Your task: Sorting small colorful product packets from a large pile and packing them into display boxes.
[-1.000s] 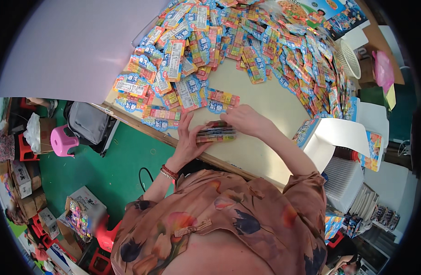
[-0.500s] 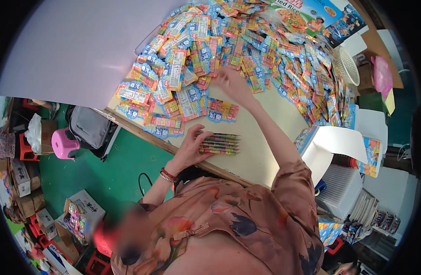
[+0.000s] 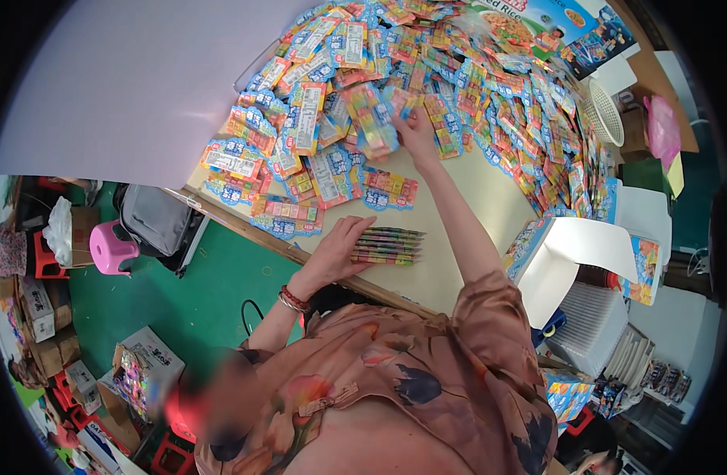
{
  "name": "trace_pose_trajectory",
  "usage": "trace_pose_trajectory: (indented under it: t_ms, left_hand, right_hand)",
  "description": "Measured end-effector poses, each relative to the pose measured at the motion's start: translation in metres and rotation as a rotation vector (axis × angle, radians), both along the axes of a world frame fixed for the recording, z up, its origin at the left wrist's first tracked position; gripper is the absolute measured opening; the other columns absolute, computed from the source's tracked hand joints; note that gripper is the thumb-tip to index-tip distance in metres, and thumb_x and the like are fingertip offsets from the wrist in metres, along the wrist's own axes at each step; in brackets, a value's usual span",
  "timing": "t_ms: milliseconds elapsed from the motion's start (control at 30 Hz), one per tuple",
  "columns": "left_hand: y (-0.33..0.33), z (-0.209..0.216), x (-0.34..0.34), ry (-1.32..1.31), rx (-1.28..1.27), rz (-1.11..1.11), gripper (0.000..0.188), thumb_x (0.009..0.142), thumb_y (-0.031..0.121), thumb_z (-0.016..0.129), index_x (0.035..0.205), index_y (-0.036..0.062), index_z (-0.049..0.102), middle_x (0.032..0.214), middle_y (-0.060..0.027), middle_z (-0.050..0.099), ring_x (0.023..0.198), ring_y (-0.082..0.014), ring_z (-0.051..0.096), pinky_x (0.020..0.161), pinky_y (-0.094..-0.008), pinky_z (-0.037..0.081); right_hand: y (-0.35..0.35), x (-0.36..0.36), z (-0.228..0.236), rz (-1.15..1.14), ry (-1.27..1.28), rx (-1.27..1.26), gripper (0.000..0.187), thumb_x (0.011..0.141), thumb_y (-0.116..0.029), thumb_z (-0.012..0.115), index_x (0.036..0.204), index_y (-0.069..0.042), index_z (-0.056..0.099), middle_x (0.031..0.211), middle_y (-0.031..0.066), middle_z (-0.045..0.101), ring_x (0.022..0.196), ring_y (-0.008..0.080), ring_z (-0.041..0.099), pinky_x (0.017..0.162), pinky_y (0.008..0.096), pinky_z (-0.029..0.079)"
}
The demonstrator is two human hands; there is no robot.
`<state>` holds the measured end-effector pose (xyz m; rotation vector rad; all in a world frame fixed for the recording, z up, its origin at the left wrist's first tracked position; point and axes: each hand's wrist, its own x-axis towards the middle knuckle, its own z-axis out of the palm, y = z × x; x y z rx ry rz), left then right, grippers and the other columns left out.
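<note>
Near the table's front edge, my left hand (image 3: 337,251) is closed around one end of a stack of flat colourful candy packs (image 3: 389,247) standing on their edges. Farther out, my right hand (image 3: 416,136) pinches a candy pack (image 3: 370,123) with a yellow-and-pink middle and blue ends; it is blurred by motion. That pack is raised over the front of a large heap of similar packs (image 3: 498,87). A loose candy pack (image 3: 387,189) lies flat between the heap and the stack.
A white open carton (image 3: 555,252) stands to the right, with a cream plastic basket (image 3: 602,112) beyond it. Pale purple sheeting (image 3: 134,87) covers the far left. A pink stool (image 3: 113,248) and a grey bag (image 3: 153,222) are on the green floor (image 3: 213,293) at left.
My right hand has lifted a candy pack off the heap and drawn it slightly nearer and to the right. My left hand stays at the stack, its fingers stretched further over it.
</note>
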<state>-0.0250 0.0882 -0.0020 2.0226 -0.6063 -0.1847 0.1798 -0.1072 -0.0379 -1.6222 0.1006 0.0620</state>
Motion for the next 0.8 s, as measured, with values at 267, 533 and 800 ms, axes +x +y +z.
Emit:
trace_pose_trajectory:
  t_ms: [267, 533, 800]
  left_hand:
    - [-0.011, -0.011, 0.008, -0.03, 0.003, 0.027, 0.061, 0.063, 0.016, 0.08, 0.116, 0.0077, 0.05, 0.114, -0.0125, 0.05, 0.106, -0.034, 0.051, 0.09, -0.0403, 0.045]
    - [-0.021, -0.015, -0.001, 0.014, -0.202, 0.107, 0.061, 0.061, 0.013, 0.083, 0.115, 0.0075, 0.054, 0.117, -0.0138, 0.051, 0.097, -0.0299, 0.057, 0.085, -0.0374, 0.05]
    - [-0.016, -0.011, 0.0, -0.072, -0.104, -0.139, 0.061, 0.062, 0.013, 0.082, 0.115, 0.0095, 0.054, 0.118, -0.0098, 0.054, 0.104, -0.0323, 0.05, 0.094, -0.0388, 0.043]
  right_hand:
    - [-0.072, -0.082, 0.01, -0.144, 0.093, 0.188, 0.019, 0.086, -0.003, 0.064, 0.097, -0.003, 0.047, 0.092, 0.0094, 0.061, 0.081, 0.0168, 0.065, 0.066, 0.0318, 0.059]
    - [-0.075, -0.163, 0.009, -0.124, 0.01, 0.427, 0.043, 0.085, 0.002, 0.062, 0.124, -0.005, 0.045, 0.114, 0.0089, 0.061, 0.096, 0.0199, 0.064, 0.086, 0.0342, 0.055]
    - [-0.119, -0.163, 0.024, 0.751, 0.244, 0.012, 0.023, 0.086, 0.003, 0.059, 0.109, -0.002, 0.063, 0.098, 0.0048, 0.069, 0.092, 0.0117, 0.063, 0.079, 0.0274, 0.05]
